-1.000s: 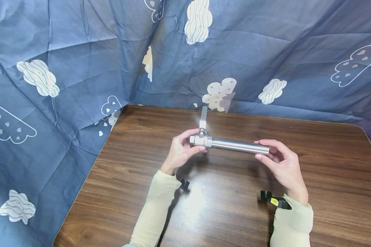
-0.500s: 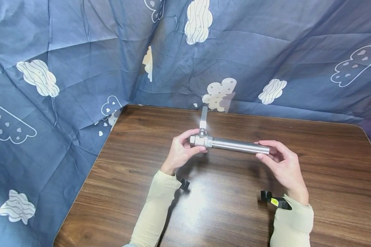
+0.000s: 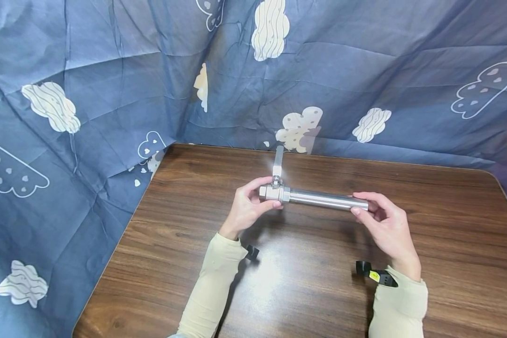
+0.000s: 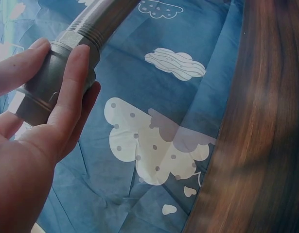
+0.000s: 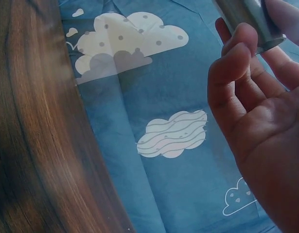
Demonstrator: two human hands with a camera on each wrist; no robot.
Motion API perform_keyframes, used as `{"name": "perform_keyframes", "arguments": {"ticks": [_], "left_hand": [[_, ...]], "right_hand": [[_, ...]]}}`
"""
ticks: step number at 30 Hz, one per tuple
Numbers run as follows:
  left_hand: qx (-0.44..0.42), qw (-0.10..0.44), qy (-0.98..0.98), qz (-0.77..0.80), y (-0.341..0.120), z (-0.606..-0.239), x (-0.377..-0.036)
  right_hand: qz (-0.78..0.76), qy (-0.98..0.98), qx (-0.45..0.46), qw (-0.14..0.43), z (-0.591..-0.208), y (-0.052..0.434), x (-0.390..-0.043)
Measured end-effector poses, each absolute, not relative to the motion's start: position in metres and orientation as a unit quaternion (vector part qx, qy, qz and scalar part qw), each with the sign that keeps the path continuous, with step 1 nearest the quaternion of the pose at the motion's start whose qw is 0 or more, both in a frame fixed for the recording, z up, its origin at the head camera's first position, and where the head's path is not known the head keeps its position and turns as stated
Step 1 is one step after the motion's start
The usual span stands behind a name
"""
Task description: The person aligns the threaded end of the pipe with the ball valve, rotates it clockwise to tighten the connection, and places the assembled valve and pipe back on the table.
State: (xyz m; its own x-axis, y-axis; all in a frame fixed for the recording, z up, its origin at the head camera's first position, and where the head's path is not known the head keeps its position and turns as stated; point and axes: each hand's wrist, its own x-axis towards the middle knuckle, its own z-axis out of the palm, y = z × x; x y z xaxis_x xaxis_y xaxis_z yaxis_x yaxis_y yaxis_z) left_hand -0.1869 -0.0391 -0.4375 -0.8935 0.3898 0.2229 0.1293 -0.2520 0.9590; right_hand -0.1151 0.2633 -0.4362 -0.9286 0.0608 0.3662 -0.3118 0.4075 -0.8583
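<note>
A steel ball valve (image 3: 273,192) with an upright flat lever handle (image 3: 278,162) is screwed onto a long steel pipe (image 3: 327,200), held level above the wooden table (image 3: 312,281). My left hand (image 3: 248,206) grips the valve body (image 4: 52,82) between thumb and fingers. My right hand (image 3: 382,220) holds the pipe's free end (image 5: 249,22) with thumb and fingertips curled round it. A short band of thread (image 4: 88,26) shows where the pipe enters the valve.
Blue cloth with white cloud prints (image 3: 279,70) hangs behind the table and drapes down its left side (image 3: 46,188). Black wrist straps (image 3: 373,274) sit on both cream sleeves. The table's rounded far right corner (image 3: 496,176) lies close to the cloth.
The pipe's right end and my right hand have shifted slightly, and the fingers have re-placed on the pipe end. The left hand and valve stay as they were.
</note>
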Motion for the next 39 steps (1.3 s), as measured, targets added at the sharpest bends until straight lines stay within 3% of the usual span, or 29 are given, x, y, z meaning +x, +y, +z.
{"name": "perform_keyframes", "arguments": {"ticks": [17,31,39], "left_hand": [[0.228,0.076,0.603,0.761,-0.0389,-0.4388,-0.1878],[0.225,0.069,0.605,0.761,-0.0391,-0.4383,-0.1881],[0.221,0.076,0.603,0.762,-0.0393,-0.4386,-0.1884]], "right_hand": [[0.518,-0.837,0.039,0.175,-0.4388,0.2628,-0.1164],[0.608,-0.77,0.122,0.149,-0.4365,0.2619,-0.1184],[0.602,-0.774,0.124,0.151,-0.4363,0.2615,-0.1172]]}}
